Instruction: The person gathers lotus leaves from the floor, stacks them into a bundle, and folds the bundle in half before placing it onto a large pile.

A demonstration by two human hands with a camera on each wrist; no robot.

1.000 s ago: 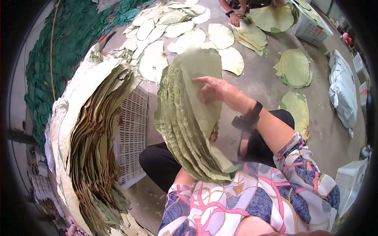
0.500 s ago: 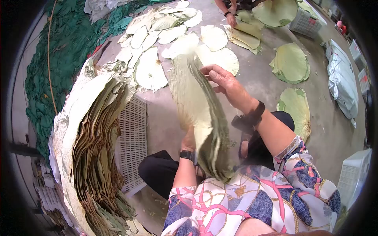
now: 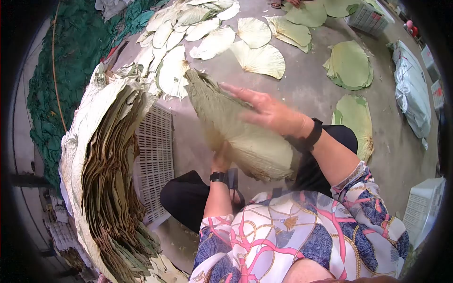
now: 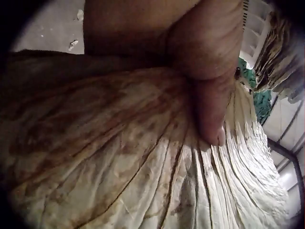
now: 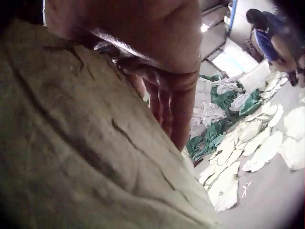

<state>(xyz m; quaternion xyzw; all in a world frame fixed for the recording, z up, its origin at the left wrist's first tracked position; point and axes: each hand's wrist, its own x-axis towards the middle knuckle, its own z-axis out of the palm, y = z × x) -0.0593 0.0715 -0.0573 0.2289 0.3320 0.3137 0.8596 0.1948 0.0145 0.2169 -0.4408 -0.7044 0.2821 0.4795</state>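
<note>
A bundle of dried lotus leaves [image 3: 264, 153] hangs tilted in front of my body, its rim partly blurred. My left hand [image 3: 222, 159] grips it at the gathered base, fingers mostly hidden. In the left wrist view the thumb of the left hand [image 4: 209, 105] presses on the pleated, brown-stained leaf surface [image 4: 143, 162]. My right hand [image 3: 273, 113] lies along the bundle's upper edge with its fingers extended. The right wrist view shows those fingers [image 5: 180, 114] reaching past the veined leaf surface [image 5: 86, 133].
At left a tall stack of folded leaves [image 3: 113, 174] stands against a white slatted crate [image 3: 158, 165]. Flat leaves [image 3: 259, 59] cover the floor ahead, with greener piles [image 3: 349, 66] to the right. Beyond are green netting [image 3: 56, 89], a white sack [image 3: 413, 94] and another person [image 5: 274, 38].
The bundle has swung from upright to slanting, its lower end going right and up. The left hand came into sight at its base. My right hand stays by the upper edge, fingers now straighter.
</note>
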